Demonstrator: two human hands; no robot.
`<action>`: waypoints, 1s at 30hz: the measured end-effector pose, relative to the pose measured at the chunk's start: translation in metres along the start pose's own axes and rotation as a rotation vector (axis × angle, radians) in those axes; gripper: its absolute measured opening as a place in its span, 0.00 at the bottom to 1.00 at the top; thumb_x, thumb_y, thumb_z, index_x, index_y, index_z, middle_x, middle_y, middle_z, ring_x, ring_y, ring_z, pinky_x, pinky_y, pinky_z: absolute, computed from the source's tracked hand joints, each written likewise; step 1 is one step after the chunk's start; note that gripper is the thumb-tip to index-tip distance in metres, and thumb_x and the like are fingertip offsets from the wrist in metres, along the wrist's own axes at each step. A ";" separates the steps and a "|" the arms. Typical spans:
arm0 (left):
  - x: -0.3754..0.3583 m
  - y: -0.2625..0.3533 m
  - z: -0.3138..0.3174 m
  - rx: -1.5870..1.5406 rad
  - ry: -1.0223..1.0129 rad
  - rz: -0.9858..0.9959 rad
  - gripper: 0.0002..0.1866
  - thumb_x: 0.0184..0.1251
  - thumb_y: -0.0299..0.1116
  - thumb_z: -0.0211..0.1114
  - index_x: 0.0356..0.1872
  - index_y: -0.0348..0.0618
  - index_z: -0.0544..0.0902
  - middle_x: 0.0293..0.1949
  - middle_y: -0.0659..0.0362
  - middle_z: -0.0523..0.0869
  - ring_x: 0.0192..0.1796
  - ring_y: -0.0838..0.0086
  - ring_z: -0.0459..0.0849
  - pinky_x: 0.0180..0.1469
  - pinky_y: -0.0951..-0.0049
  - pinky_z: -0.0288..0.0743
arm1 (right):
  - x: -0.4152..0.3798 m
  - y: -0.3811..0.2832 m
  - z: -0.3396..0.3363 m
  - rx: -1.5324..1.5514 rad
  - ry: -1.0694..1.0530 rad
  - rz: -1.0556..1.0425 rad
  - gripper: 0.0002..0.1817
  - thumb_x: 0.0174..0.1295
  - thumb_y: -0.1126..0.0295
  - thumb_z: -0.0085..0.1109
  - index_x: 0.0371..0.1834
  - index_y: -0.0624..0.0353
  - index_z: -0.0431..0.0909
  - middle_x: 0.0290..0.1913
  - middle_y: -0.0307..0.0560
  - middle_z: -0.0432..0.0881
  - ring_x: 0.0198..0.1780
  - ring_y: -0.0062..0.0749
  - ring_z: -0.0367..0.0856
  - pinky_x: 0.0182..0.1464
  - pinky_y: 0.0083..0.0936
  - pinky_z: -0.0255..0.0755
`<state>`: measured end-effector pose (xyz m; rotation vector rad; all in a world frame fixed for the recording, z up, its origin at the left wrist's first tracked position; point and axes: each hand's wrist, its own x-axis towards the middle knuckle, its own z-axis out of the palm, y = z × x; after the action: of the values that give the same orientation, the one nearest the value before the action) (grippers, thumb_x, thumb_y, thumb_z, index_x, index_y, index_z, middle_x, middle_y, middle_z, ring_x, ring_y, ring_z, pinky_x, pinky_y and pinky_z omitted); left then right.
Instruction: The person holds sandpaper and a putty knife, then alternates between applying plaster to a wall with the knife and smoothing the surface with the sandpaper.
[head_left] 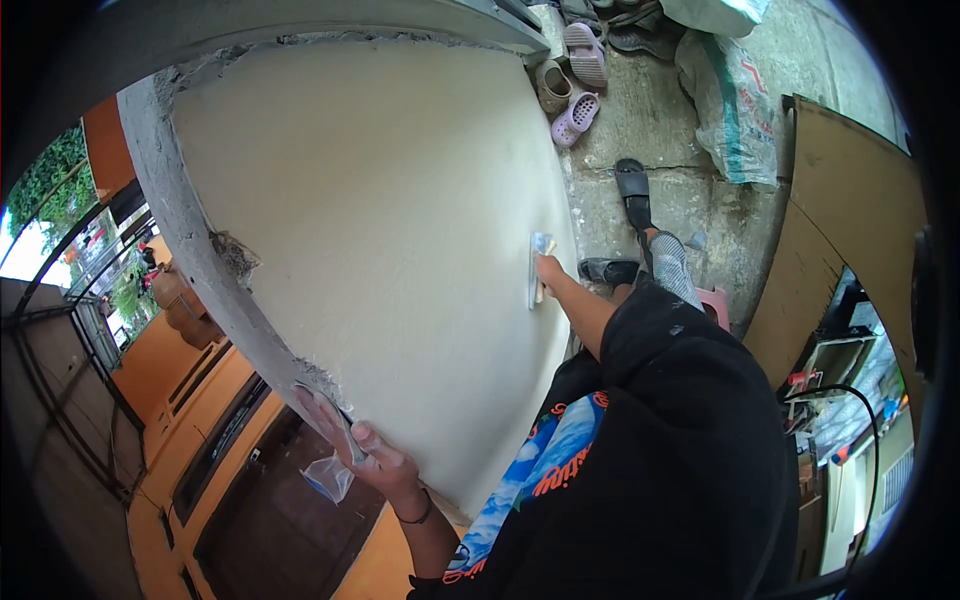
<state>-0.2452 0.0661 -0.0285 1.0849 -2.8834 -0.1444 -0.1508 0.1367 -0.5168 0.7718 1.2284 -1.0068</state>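
Looking down from the head camera, the cream wall fills most of the view, and the fisheye bend makes its edges hard to read. The right hand is far down the wall, fingers wrapped tight around a trowel; the blade is pressed flat on the plaster, its long axis running up and down along the wall, and its handle is hidden inside the fist. The left hand sits at the wall's rough broken corner, fingers and thumb closed on a flat board whose far end is blurred and partly covered by the palm. A scrap of clear plastic hangs just below that hand.

Count them: one trowel, one board, two hands. On the concrete floor beyond the wall lie four pale clogs or sandals, more cut off at the top edge, plus one black slipper. A white sack lies past the slipper, a brown sheet beside it. The person's feet are mostly hidden by the black sleeve.
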 end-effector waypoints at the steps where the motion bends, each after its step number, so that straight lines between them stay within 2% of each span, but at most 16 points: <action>1: 0.000 0.000 -0.001 0.000 0.007 0.008 0.31 0.71 0.47 0.37 0.64 0.31 0.60 0.68 0.41 0.56 0.70 0.48 0.53 0.69 0.53 0.46 | 0.018 0.009 0.000 0.006 -0.003 -0.009 0.32 0.64 0.47 0.44 0.53 0.69 0.71 0.46 0.61 0.79 0.48 0.42 0.79 0.49 0.32 0.70; 3: 0.000 -0.002 0.001 -0.002 0.009 0.002 0.31 0.71 0.48 0.37 0.64 0.30 0.60 0.67 0.41 0.56 0.70 0.48 0.53 0.69 0.53 0.47 | 0.052 0.005 0.000 0.067 0.010 -0.157 0.35 0.63 0.44 0.40 0.47 0.71 0.75 0.46 0.66 0.78 0.51 0.49 0.77 0.52 0.36 0.69; 5: 0.000 -0.002 0.000 -0.015 0.008 -0.015 0.31 0.71 0.48 0.37 0.64 0.29 0.60 0.67 0.41 0.56 0.70 0.49 0.53 0.69 0.53 0.47 | 0.020 -0.131 0.015 -0.141 0.320 -0.184 0.31 0.61 0.47 0.43 0.43 0.70 0.77 0.45 0.66 0.78 0.51 0.54 0.76 0.53 0.37 0.70; 6: -0.001 -0.002 0.001 -0.029 0.013 -0.035 0.31 0.71 0.47 0.38 0.64 0.29 0.60 0.67 0.41 0.56 0.70 0.49 0.53 0.69 0.53 0.47 | 0.005 -0.188 0.016 -0.017 0.376 -0.269 0.28 0.60 0.49 0.46 0.39 0.69 0.78 0.43 0.67 0.79 0.50 0.56 0.76 0.52 0.39 0.70; 8: -0.001 -0.003 0.000 -0.030 0.010 -0.025 0.31 0.71 0.47 0.38 0.64 0.29 0.60 0.67 0.41 0.57 0.70 0.49 0.53 0.69 0.53 0.47 | -0.012 -0.259 0.005 0.112 0.309 -0.479 0.29 0.60 0.47 0.47 0.37 0.69 0.78 0.41 0.66 0.80 0.46 0.56 0.78 0.49 0.40 0.71; 10: -0.002 -0.003 0.004 -0.040 0.022 -0.025 0.31 0.71 0.47 0.38 0.64 0.29 0.60 0.67 0.42 0.57 0.70 0.49 0.53 0.69 0.53 0.47 | -0.013 -0.267 -0.016 0.194 0.162 -0.539 0.30 0.60 0.47 0.49 0.40 0.71 0.76 0.41 0.64 0.79 0.46 0.51 0.78 0.47 0.38 0.70; 11: -0.001 -0.003 0.002 -0.039 0.012 -0.021 0.31 0.71 0.47 0.38 0.64 0.30 0.60 0.67 0.41 0.57 0.70 0.49 0.53 0.68 0.52 0.47 | -0.007 -0.259 -0.026 0.295 0.008 -0.587 0.32 0.60 0.47 0.51 0.43 0.74 0.74 0.41 0.62 0.79 0.46 0.45 0.78 0.46 0.36 0.70; 13: 0.000 -0.006 0.001 -0.042 0.014 -0.005 0.31 0.71 0.47 0.38 0.64 0.30 0.60 0.67 0.41 0.57 0.70 0.49 0.54 0.68 0.52 0.47 | 0.029 -0.188 -0.029 0.169 0.171 -0.482 0.31 0.60 0.46 0.48 0.40 0.71 0.77 0.41 0.66 0.79 0.47 0.55 0.78 0.48 0.38 0.71; 15: -0.001 -0.010 0.003 -0.083 0.031 0.033 0.30 0.72 0.47 0.37 0.64 0.31 0.61 0.67 0.40 0.56 0.70 0.48 0.53 0.69 0.51 0.46 | 0.068 -0.086 -0.043 -0.229 0.175 -0.298 0.31 0.60 0.47 0.45 0.42 0.71 0.77 0.44 0.68 0.78 0.50 0.55 0.77 0.50 0.38 0.71; 17: -0.001 -0.012 0.001 -0.067 0.016 0.048 0.30 0.72 0.47 0.36 0.64 0.31 0.61 0.67 0.40 0.56 0.70 0.47 0.53 0.69 0.50 0.46 | 0.055 -0.021 -0.053 -0.342 0.070 -0.138 0.33 0.62 0.50 0.47 0.49 0.77 0.71 0.49 0.66 0.76 0.51 0.46 0.77 0.51 0.33 0.69; 20: 0.001 -0.016 0.001 -0.057 0.008 0.080 0.30 0.72 0.47 0.36 0.64 0.31 0.61 0.67 0.40 0.55 0.70 0.47 0.52 0.69 0.50 0.46 | 0.060 0.006 -0.044 -0.226 -0.001 -0.033 0.32 0.63 0.50 0.46 0.51 0.77 0.70 0.51 0.66 0.75 0.51 0.47 0.76 0.52 0.33 0.68; 22: 0.000 -0.019 -0.001 -0.066 0.005 0.097 0.30 0.72 0.46 0.36 0.64 0.31 0.61 0.68 0.40 0.55 0.70 0.46 0.51 0.69 0.50 0.46 | 0.076 -0.026 -0.018 -0.174 0.057 -0.211 0.32 0.61 0.46 0.41 0.45 0.71 0.76 0.45 0.66 0.78 0.51 0.51 0.77 0.53 0.37 0.69; 25: 0.000 -0.018 0.000 -0.086 0.006 0.082 0.29 0.72 0.45 0.36 0.64 0.32 0.60 0.68 0.40 0.54 0.70 0.47 0.52 0.68 0.50 0.47 | 0.031 -0.196 0.003 -0.056 0.293 -0.322 0.33 0.60 0.45 0.45 0.45 0.71 0.76 0.46 0.67 0.77 0.52 0.56 0.75 0.54 0.38 0.68; 27: 0.001 -0.017 0.002 -0.103 0.023 0.059 0.28 0.72 0.45 0.36 0.64 0.33 0.61 0.67 0.40 0.55 0.70 0.47 0.52 0.69 0.50 0.47 | 0.020 -0.282 0.000 0.176 0.176 -0.533 0.31 0.60 0.45 0.48 0.44 0.69 0.76 0.43 0.62 0.80 0.48 0.50 0.78 0.50 0.35 0.69; 28: 0.003 -0.015 0.003 -0.109 0.029 0.050 0.28 0.72 0.45 0.36 0.64 0.33 0.61 0.67 0.40 0.55 0.70 0.47 0.52 0.69 0.50 0.47 | -0.019 -0.312 -0.007 0.300 0.059 -0.708 0.29 0.61 0.48 0.51 0.44 0.70 0.75 0.32 0.44 0.76 0.32 0.30 0.69 0.38 0.27 0.65; 30: 0.004 -0.012 0.001 -0.113 0.034 0.063 0.28 0.72 0.44 0.38 0.63 0.33 0.63 0.67 0.40 0.57 0.70 0.48 0.53 0.68 0.51 0.47 | -0.034 -0.328 -0.016 0.231 0.050 -0.811 0.30 0.60 0.46 0.50 0.44 0.69 0.75 0.35 0.51 0.78 0.34 0.35 0.73 0.40 0.30 0.67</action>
<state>-0.2403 0.0541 -0.0308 0.9664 -2.8367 -0.2787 -0.4606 0.0321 -0.4720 0.4607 1.5227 -1.8191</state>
